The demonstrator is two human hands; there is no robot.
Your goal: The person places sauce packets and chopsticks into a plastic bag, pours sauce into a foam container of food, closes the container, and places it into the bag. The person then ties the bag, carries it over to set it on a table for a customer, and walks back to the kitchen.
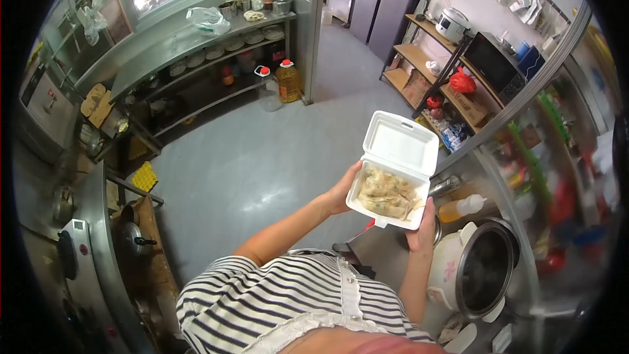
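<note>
An open white foam box [401, 136] is held up in front of the striped shirt, its lid tipped back. Pale food that looks like dumplings [388, 191] lies in its lower half. My left hand [341, 190] grips the box's left side, and my right hand [422, 228] grips its lower right corner. Just right of my right hand are a squeeze bottle with orange-yellow contents [461, 208] and a large white cooker [447, 269] with its dark pot uncovered.
A steel counter [164, 44] with shelves runs along the back left. Two oil jugs [287, 82] stand on the floor beside it. A stove [92, 249] is at the left, a wooden rack [414, 60] at the back right, and a glass-fronted cabinet [504, 177] at the right.
</note>
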